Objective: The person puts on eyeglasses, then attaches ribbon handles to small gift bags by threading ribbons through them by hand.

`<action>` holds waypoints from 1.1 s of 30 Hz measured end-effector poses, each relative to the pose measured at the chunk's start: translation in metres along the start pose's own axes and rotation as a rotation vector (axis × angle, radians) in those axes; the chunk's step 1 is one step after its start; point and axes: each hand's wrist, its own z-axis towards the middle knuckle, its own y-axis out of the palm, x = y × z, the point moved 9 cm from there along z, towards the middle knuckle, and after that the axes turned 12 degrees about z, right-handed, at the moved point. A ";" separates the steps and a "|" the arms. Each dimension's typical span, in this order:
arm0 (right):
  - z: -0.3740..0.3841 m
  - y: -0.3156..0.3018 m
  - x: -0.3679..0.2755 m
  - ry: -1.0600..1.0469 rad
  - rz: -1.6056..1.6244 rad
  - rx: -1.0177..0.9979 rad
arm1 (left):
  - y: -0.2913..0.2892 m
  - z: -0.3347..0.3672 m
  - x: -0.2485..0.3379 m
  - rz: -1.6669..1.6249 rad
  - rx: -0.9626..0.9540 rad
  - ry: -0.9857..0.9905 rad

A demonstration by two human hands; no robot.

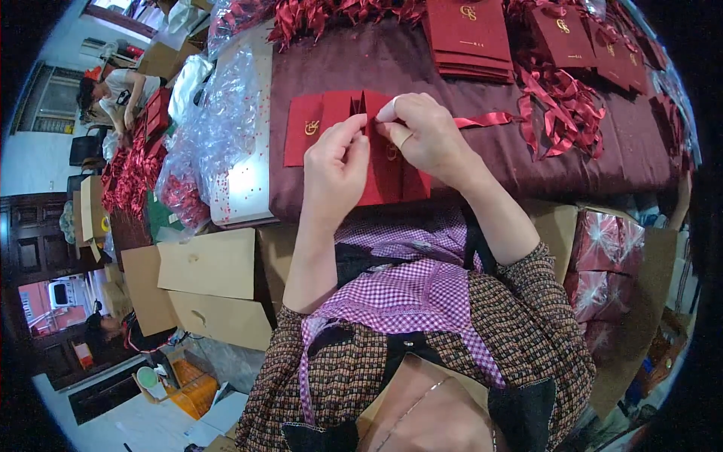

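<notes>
A red paper bag point(380, 181) with a gold emblem lies at the table's near edge, its mouth slightly parted. My left hand point(337, 167) is closed, thumb and fingers pinching the rim of the bag. Close beside it, my right hand point(429, 137) is pinched at the same rim, with a pale cover on one fingertip. A red satin ribbon point(486, 120) runs out from under this hand to the right; its end at the fingers is hidden. Another red bag point(303, 128) lies flat, partly under the first on the left.
Stacked red bags point(471, 41) lie at the back, with a ribbon heap point(561, 113) to the right. Clear plastic wrap point(226, 113) covers the left side. Cardboard boxes point(207, 264) and wrapped red packs point(606, 245) flank me. Another person point(124, 90) works at far left.
</notes>
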 end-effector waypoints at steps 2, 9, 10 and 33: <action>-0.001 -0.003 0.003 0.036 0.052 0.016 | -0.006 0.005 0.001 -0.035 0.014 0.050; -0.001 -0.001 0.007 0.096 0.180 -0.026 | 0.001 0.015 -0.001 0.076 0.006 0.207; 0.000 0.000 0.007 0.089 0.172 -0.051 | 0.002 0.016 -0.002 0.078 0.017 0.204; 0.021 -0.012 0.006 -0.084 0.015 -0.300 | -0.020 0.022 -0.081 -0.676 0.139 -0.258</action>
